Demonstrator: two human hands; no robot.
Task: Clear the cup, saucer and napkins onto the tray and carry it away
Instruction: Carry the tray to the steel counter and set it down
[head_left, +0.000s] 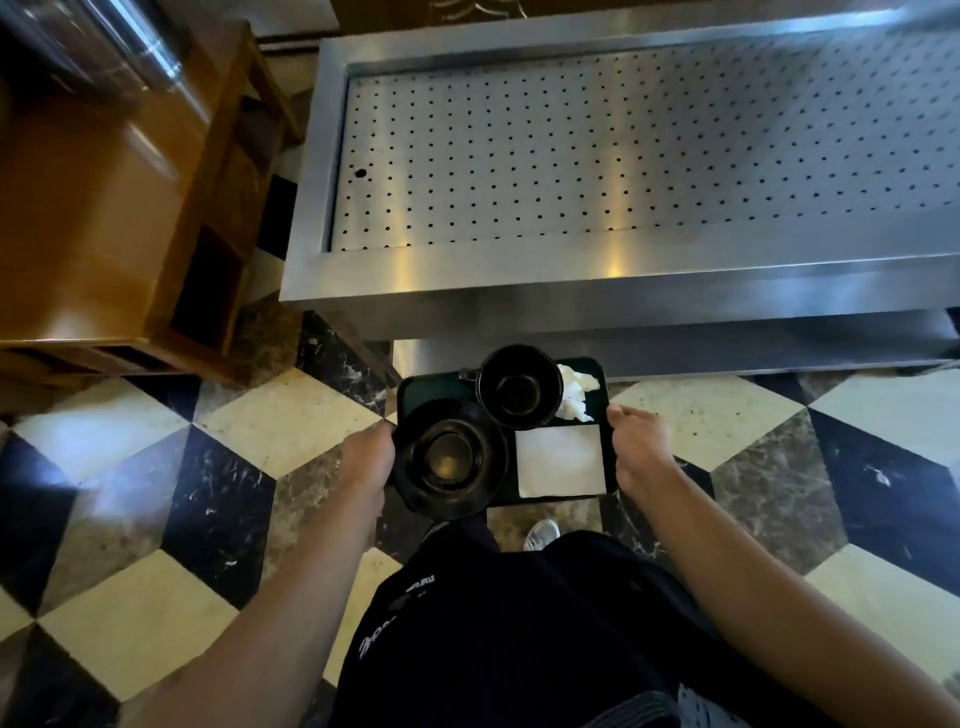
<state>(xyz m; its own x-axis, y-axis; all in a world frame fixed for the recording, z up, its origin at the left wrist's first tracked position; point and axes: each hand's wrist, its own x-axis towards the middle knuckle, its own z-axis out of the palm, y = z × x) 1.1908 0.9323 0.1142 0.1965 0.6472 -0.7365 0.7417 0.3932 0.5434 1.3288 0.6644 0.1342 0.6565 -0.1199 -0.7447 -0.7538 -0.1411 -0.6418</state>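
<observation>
**Loaded tray held at a steel counter**

A dark tray (605, 415) is held out in front of the body, over a chequered floor (270, 431) of cream, black and brown tiles. It is gripped at both short sides. The left hand (366, 460) is curled round the left edge, with its fingers hidden under the rim. The right hand (641, 447) is closed on the right edge, thumb laid along the top of the rim.

All the task's things are seen on the tray. A black saucer (449, 457) lies at the near left and overhangs the tray's near edge. A black cup (519, 387) stands upright at the far middle, its handle turned left. A flat white napkin (561, 460) lies at the near right, just beside the saucer. A crumpled napkin (576, 397) is tucked at the far right, touching the cup.

Just beyond the tray a steel counter (597, 270) is seen, with a sunken, perforated top. A wooden cabinet (104, 208) stands to its left. Dark clothing and one pale shoe (543, 535) are visible below the tray.
</observation>
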